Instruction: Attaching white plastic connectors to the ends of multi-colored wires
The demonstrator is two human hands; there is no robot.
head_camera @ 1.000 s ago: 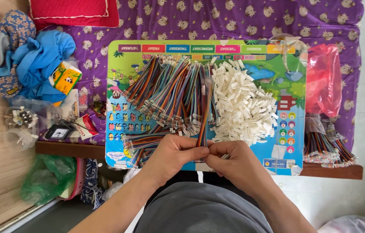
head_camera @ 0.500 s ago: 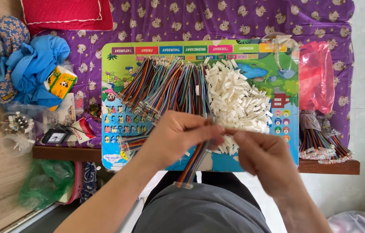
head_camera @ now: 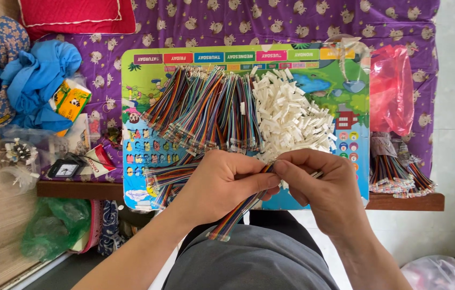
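Two hands, left hand [head_camera: 222, 182] and right hand [head_camera: 319, 185], fingers clamped on one rainbow ribbon cable [head_camera: 235, 215] just below the white connector pile [head_camera: 292, 118].

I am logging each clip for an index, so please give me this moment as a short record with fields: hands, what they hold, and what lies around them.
left hand: left hand pinches a multicoloured ribbon cable that hangs down toward the lap
right hand: right hand grips the cable's upper end; what the fingertips hold is hidden
work surface: colourful board on a purple bedsheet
on board: heap of ribbon cables, pile of white connectors
right of board: red plastic bag, more cable bundles
left of board: blue cloth
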